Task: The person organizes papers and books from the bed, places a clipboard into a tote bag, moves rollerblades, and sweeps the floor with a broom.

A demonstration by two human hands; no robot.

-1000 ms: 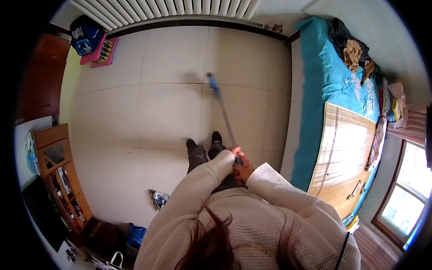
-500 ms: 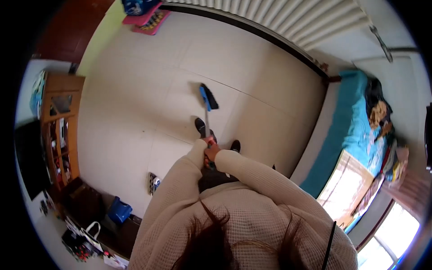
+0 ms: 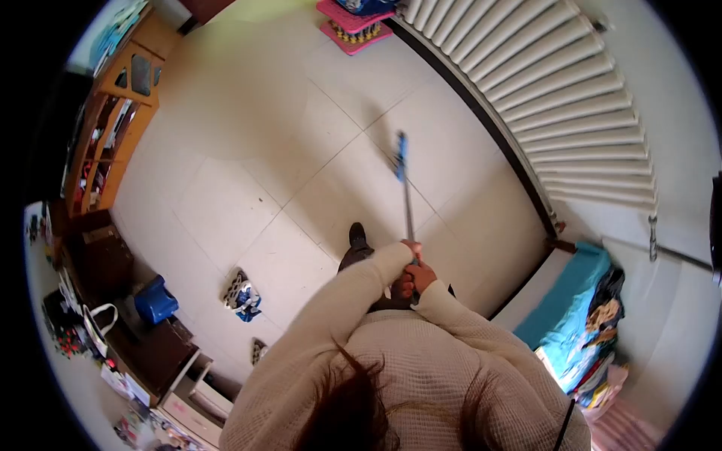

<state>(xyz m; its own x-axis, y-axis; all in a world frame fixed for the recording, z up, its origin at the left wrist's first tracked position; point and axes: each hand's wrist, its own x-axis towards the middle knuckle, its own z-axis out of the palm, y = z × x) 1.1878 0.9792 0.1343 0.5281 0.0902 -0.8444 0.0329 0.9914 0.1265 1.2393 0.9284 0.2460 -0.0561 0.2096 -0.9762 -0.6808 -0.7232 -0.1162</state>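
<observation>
Both of my hands are closed round the handle of a broom (image 3: 409,207). My left hand (image 3: 411,248) grips farther along the handle, and my right hand (image 3: 420,279) holds it closer to my body. The broom's blue head (image 3: 401,154) with dark bristles is out in front over the tiled floor; it is blurred and seen nearly edge-on, so I cannot tell whether it touches the tiles. A dark shoe (image 3: 357,234) shows beside the handle, on the left. My other foot is mostly hidden under my arms.
A white radiator (image 3: 571,113) lines the wall at upper right. A pink rack (image 3: 353,37) stands at the top. On the left are a wooden cabinet (image 3: 124,154), a blue container (image 3: 156,301) and patterned shoes (image 3: 241,295). A bed with a turquoise cover (image 3: 553,304) is at right.
The broom head has lifted or tilted and swung out to the right, toward the radiator side. My body and view have turned, and both hands keep hold of the handle.
</observation>
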